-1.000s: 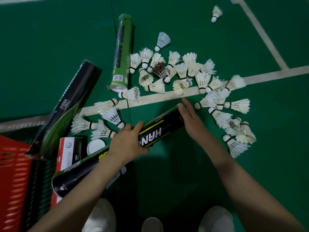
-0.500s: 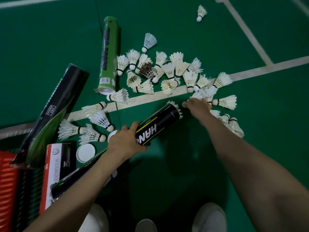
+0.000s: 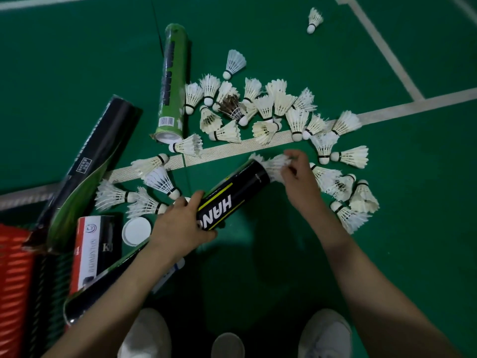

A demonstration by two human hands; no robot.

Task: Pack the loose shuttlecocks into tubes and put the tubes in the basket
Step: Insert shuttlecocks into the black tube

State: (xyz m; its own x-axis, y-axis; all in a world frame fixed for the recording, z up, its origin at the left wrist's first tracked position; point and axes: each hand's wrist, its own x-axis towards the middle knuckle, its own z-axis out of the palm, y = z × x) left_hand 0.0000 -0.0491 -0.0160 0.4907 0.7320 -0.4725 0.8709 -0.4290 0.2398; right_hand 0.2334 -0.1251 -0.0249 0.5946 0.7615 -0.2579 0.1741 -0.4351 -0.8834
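My left hand grips a black tube with yellow lettering, held at a slant above the green floor. At the tube's open far end my right hand pinches a white shuttlecock, whose feathers stick out of the mouth. Several loose white shuttlecocks lie scattered beyond the tube and to its right. More shuttlecocks lie to the left of it. The red basket shows at the left edge.
A green tube lies on the floor beyond the pile. A long black tube and a red-and-white tube lean at the basket. A white cap lies by my left hand. One shuttlecock lies far off.
My right hand reached to the shuttlecocks on the right, picked one up and brought it back to the tube's open end. My left hand kept its grip on the tube.
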